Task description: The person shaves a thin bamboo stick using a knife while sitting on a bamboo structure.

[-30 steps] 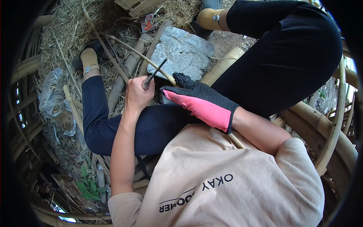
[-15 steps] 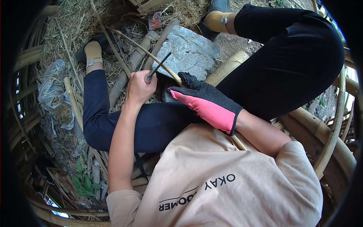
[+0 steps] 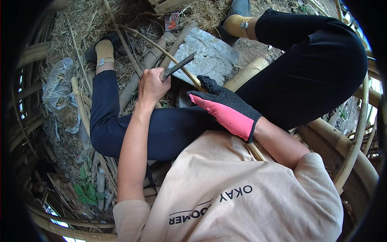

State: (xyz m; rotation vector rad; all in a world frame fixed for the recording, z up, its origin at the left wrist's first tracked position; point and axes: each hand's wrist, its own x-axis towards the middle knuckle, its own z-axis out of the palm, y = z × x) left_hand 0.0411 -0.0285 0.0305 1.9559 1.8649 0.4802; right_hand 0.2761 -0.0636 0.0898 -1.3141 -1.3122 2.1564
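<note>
My bare left hand [image 3: 152, 85] is closed on the handle of a dark knife [image 3: 179, 65], whose blade points up and right over a grey stone [image 3: 209, 56]. My right hand [image 3: 225, 111], in a black and pink glove, grips a thin curved bamboo strip [image 3: 161, 49]. The strip runs from the straw at the upper left, under the glove, and down past my right forearm. The knife edge sits close to the strip, just left of the glove. Both hands rest over my left leg in black trousers [image 3: 169, 129].
A thick bamboo pole [image 3: 246, 72] lies beside the stone, and thinner poles [image 3: 149, 64] cross the straw-covered ground. A crumpled plastic bag [image 3: 58, 84] lies at the left. Curved bamboo frames [image 3: 354, 161] ring me on the right and lower left.
My left hand has raised the knife, so the blade tip now points higher and further right over the stone. The gloved hand keeps its hold on the strip.
</note>
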